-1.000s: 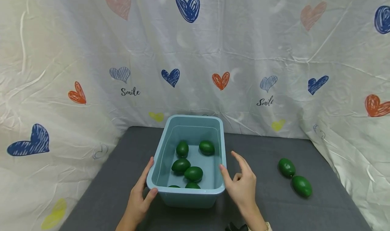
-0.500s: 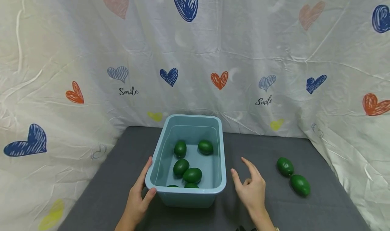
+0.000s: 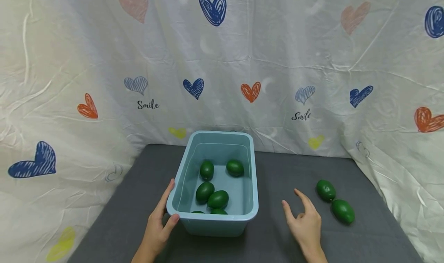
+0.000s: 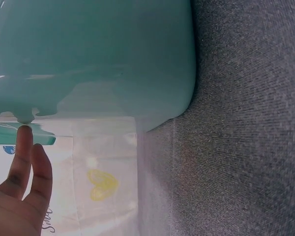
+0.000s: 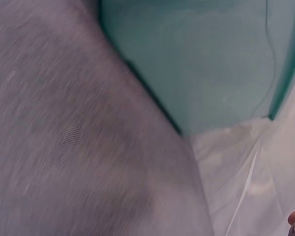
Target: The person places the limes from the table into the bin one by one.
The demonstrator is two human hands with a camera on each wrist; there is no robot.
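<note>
In the head view my left hand (image 3: 156, 226) holds the near left corner of a light blue plastic bin (image 3: 215, 226). Its thumb lies on the front rim, its fingers along the left side. Fingertips (image 4: 24, 135) meet the underside of the rim in the left wrist view. Several smooth, dark green, lime-like fruits (image 3: 217, 199) lie inside the bin; the front wall partly hides those nearest. Empty, with thumb and forefinger spread apart, my right hand (image 3: 305, 226) hovers right of the bin. Just beyond it, two more such fruits (image 3: 342, 211) sit end to end on the table.
Dark grey cloth (image 3: 277, 178) covers the table. A pale curtain (image 3: 222, 55) printed with hearts and "Smile" hangs behind it and down both sides. The bin's far end stands close to the curtain.
My right hand has left the bin's right side and moved right, toward the two fruits on the table. The left hand stays at the bin's corner. Fruits inside the bin have shifted slightly.
</note>
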